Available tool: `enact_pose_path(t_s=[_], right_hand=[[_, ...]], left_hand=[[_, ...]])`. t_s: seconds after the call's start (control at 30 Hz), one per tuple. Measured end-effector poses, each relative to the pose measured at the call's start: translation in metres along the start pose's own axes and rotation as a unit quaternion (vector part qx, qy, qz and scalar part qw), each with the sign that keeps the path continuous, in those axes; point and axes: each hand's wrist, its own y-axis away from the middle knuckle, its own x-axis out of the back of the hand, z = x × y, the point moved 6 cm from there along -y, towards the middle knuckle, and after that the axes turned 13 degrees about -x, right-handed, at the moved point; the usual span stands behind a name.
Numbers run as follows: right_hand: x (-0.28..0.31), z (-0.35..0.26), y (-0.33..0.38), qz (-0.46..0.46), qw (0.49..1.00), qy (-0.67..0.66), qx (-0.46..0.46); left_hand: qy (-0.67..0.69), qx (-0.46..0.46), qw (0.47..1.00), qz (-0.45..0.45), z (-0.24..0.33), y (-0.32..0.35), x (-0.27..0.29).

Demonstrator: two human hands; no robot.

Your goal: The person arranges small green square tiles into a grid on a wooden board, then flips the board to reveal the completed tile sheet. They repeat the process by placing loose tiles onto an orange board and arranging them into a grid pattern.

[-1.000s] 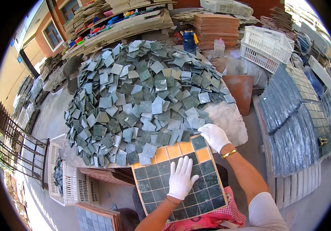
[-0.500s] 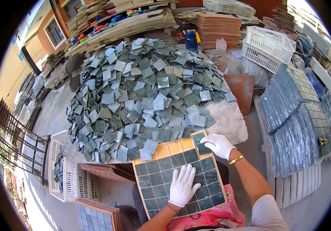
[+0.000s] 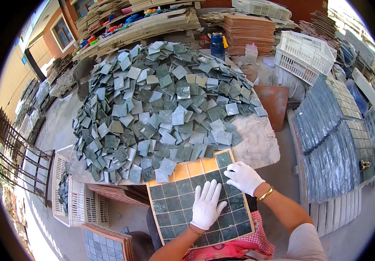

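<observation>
On my lap rests a shallow framed board [image 3: 179, 172] with an orange-yellow base, divided into square cells by thin pale strips. Dark green square tiles [image 3: 184, 186] fill most of it; several cells along the far edge show bare base. One tile [image 3: 224, 159] sits in the far right corner cell. My left hand [image 3: 206, 204], in a white glove, lies flat on the tiles with fingers stretched out. My gloved right hand [image 3: 244, 177] is closed at the board's right edge, its bent fingertips down on a green tile just below the corner one, mostly hidden under them.
A large heap of loose green tiles [image 3: 165, 104] covers the table [image 3: 257, 143] ahead. At left stand a white crate [image 3: 85, 204] and a stack of tiled boards [image 3: 104, 243]. On the right is a pallet of stacked tile sheets [image 3: 327, 143]. A blue jug [image 3: 217, 45] stands behind the heap.
My right hand has brought the tile it pinched down to the cell below the corner, uncovering the corner tile. My left hand stays flat on the board. The view has shifted slightly.
</observation>
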Motion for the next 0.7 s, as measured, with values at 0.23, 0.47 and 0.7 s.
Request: enact_pose_path(t_s=[0.23,0.47,0.7], right_hand=[[0.016,-0.003,-0.052,0.086,0.990,-0.063,-0.087],[0.011,-0.009,-0.099,-0.033,0.983,-0.008,-0.180],[0.003,-0.004,-0.080,-0.059,0.993,-0.088,-0.058]], left_hand=[[-0.085,0.004,0.996,0.027,-0.112,-0.079,0.024],[-0.042,-0.083,0.987,-0.133,-0.130,-0.119,0.036],[0.210,0.076,0.955,0.197,-0.129,-0.068,0.074]])
